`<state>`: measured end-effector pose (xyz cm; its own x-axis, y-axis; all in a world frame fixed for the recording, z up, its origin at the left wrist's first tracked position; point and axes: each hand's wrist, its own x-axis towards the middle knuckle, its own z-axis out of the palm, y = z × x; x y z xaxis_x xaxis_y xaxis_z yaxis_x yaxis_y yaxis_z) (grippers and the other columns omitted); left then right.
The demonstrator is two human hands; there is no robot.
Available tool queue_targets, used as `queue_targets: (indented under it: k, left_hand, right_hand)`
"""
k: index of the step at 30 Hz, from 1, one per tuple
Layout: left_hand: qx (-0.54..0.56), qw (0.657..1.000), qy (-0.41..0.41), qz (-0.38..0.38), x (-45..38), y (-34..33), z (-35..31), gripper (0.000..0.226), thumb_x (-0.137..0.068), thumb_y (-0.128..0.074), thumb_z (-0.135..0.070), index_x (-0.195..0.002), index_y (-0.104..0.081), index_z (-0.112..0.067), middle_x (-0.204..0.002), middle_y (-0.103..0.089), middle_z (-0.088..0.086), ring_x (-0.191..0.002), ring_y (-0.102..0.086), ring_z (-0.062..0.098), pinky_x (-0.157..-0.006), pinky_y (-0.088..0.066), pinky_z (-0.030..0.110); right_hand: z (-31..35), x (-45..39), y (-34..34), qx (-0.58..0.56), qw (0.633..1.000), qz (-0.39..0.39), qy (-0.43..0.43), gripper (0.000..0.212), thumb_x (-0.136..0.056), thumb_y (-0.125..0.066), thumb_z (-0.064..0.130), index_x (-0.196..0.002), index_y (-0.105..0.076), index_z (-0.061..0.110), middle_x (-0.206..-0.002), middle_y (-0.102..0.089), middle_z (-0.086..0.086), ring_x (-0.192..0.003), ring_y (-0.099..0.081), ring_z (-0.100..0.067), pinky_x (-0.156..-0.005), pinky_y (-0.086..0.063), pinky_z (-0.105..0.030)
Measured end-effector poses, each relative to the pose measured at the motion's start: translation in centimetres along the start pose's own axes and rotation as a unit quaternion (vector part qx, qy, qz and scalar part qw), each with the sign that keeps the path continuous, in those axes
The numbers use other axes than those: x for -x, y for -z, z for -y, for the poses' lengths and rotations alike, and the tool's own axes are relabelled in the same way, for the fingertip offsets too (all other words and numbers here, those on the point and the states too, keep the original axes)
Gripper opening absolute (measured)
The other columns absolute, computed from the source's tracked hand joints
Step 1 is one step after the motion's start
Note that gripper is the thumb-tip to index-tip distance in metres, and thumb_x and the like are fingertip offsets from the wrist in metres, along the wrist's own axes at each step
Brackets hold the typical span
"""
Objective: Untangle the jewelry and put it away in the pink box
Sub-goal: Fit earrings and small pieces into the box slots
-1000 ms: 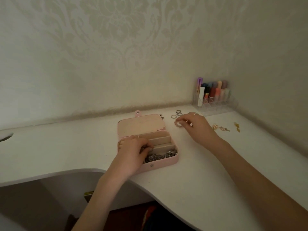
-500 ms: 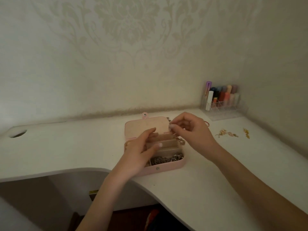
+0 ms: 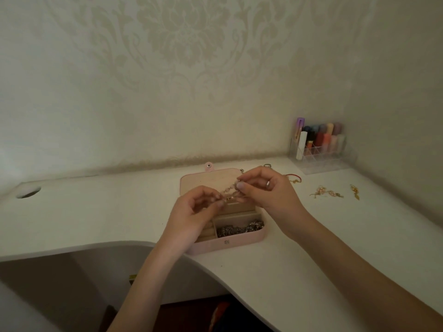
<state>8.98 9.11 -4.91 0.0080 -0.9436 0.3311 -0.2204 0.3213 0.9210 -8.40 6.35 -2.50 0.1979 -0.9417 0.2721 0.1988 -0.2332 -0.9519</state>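
Observation:
The pink box [image 3: 239, 242] lies open on the white desk [image 3: 96, 212], its lid [image 3: 206, 179] flat behind it. A silver chain [image 3: 239, 228] fills its front compartment. Above the box both hands hold a pale pink beaded bracelet [image 3: 229, 191] stretched between them. My left hand [image 3: 191, 214] pinches its lower left end. My right hand [image 3: 266, 190] pinches the upper right end between thumb and forefinger. Gold earrings [image 3: 327, 192] and another gold piece [image 3: 354, 189] lie on the desk to the right. A red cord piece [image 3: 294, 179] shows just behind my right hand.
A clear organiser [image 3: 318, 149] with lipsticks and tubes stands in the back right corner. Rings [image 3: 267, 165] lie near the wall behind my right hand. A cable hole [image 3: 28, 192] sits at the desk's left. The desk's front edge curves inward below the box.
My right hand picked the beaded bracelet up from the desk and brought it over the box. My left hand rose out of the box and took hold of its other end.

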Motion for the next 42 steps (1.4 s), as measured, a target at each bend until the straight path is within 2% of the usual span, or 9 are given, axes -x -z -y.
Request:
queue_targets:
  k: [3, 9, 14, 17, 23, 29, 33, 38, 42]
  left_hand:
    - [0.016, 0.998, 0.013, -0.054, 0.2, 0.0, -0.2, 0.006, -0.087, -0.065, -0.008, -0.092, -0.066, -0.010, -0.076, -0.075, -0.005, -0.076, -0.070, 0.003, -0.068, -0.046, 0.009]
    - [-0.194, 0.979, 0.019, -0.059, 0.3, -1.1, 0.6, 0.014, -0.081, -0.074, -0.023, -0.079, -0.061, -0.021, -0.072, -0.069, -0.011, -0.070, -0.065, -0.004, -0.062, -0.047, 0.010]
    - [-0.338, 0.938, -0.061, -0.047, 0.5, -1.7, 0.7, 0.006, -0.083, -0.070, -0.025, -0.086, -0.069, -0.021, -0.075, -0.060, -0.015, -0.083, -0.057, 0.010, -0.079, -0.046, 0.031]
    - [-0.350, 0.930, -0.094, -0.059, 0.6, -1.6, 1.1, 0.015, -0.082, -0.070, -0.020, -0.097, -0.069, -0.018, -0.090, -0.059, -0.012, -0.098, -0.047, 0.012, -0.089, -0.038, 0.030]
    - [-0.337, 0.936, -0.098, -0.031, 0.7, -0.9, 1.1, 0.006, -0.077, -0.075, -0.019, -0.073, -0.072, -0.017, -0.070, -0.061, -0.008, -0.079, -0.050, 0.014, -0.072, -0.031, 0.014]
    - [-0.357, 0.930, -0.090, -0.003, 0.5, -0.9, 1.1, 0.007, -0.079, -0.071, -0.014, -0.082, -0.074, -0.020, -0.071, -0.063, -0.010, -0.084, -0.054, 0.021, -0.079, -0.040, 0.033]
    - [-0.354, 0.932, -0.077, -0.008, 0.5, -1.1, 1.0, 0.009, -0.080, -0.070, -0.011, -0.081, -0.075, -0.019, -0.072, -0.061, -0.006, -0.086, -0.050, 0.021, -0.079, -0.032, 0.030]
    - [-0.351, 0.934, -0.067, 0.002, 0.4, -1.1, 1.0, 0.008, -0.082, -0.069, -0.012, -0.080, -0.074, -0.018, -0.076, -0.065, -0.002, -0.088, -0.053, 0.023, -0.084, -0.037, 0.034]
    - [-0.334, 0.940, -0.075, -0.001, 0.5, -1.0, 1.0, 0.007, -0.081, -0.070, -0.014, -0.079, -0.073, -0.020, -0.074, -0.066, -0.004, -0.076, -0.051, 0.008, -0.076, -0.033, 0.028]
  right_hand:
    - [-0.5, -0.2, 0.3, 0.122, 0.992, -0.043, 0.009, 0.009, -0.081, -0.073, 0.004, -0.088, -0.067, 0.004, -0.072, -0.071, -0.004, -0.061, -0.064, -0.008, -0.061, -0.054, -0.020]
    - [-1.6, 0.1, 0.6, 0.400, 0.914, -0.072, 0.006, 0.007, -0.080, -0.069, 0.015, -0.078, -0.064, 0.020, -0.074, -0.066, 0.007, -0.063, -0.054, 0.000, -0.056, -0.039, -0.012]
    - [-2.1, 0.3, 0.7, 0.528, 0.848, -0.037, 0.011, 0.007, -0.084, -0.061, 0.014, -0.087, -0.063, 0.020, -0.098, -0.048, 0.004, -0.083, -0.050, -0.009, -0.060, -0.033, -0.012]
    - [-1.8, 0.0, 1.0, 0.532, 0.847, -0.019, 0.012, 0.014, -0.087, -0.060, 0.014, -0.096, -0.065, 0.023, -0.099, -0.050, 0.005, -0.078, -0.047, -0.006, -0.059, -0.032, -0.010]
    - [0.2, -0.6, 2.7, 0.499, 0.860, 0.089, -0.056, 0.006, -0.082, -0.073, 0.021, -0.087, -0.076, 0.023, -0.079, -0.061, 0.015, -0.065, -0.052, 0.000, -0.054, -0.036, -0.009]
    - [0.1, -0.6, 2.2, 0.550, 0.826, 0.121, -0.029, 0.012, -0.083, -0.070, 0.012, -0.088, -0.077, 0.020, -0.066, -0.052, 0.021, -0.059, -0.048, 0.000, -0.055, -0.037, -0.006]
    - [0.2, -0.4, 2.4, 0.553, 0.822, 0.131, -0.026, 0.012, -0.084, -0.068, 0.012, -0.088, -0.077, 0.019, -0.064, -0.051, 0.019, -0.057, -0.047, -0.001, -0.054, -0.037, -0.006]
    - [0.0, -0.5, 2.3, 0.552, 0.825, 0.123, -0.016, 0.012, -0.084, -0.068, 0.011, -0.089, -0.077, 0.018, -0.061, -0.050, 0.020, -0.054, -0.046, 0.001, -0.054, -0.037, -0.005]
    - [0.4, -0.8, 3.0, 0.515, 0.844, 0.146, -0.035, 0.010, -0.085, -0.069, 0.016, -0.088, -0.077, 0.021, -0.073, -0.062, 0.019, -0.065, -0.053, -0.001, -0.056, -0.038, -0.007]
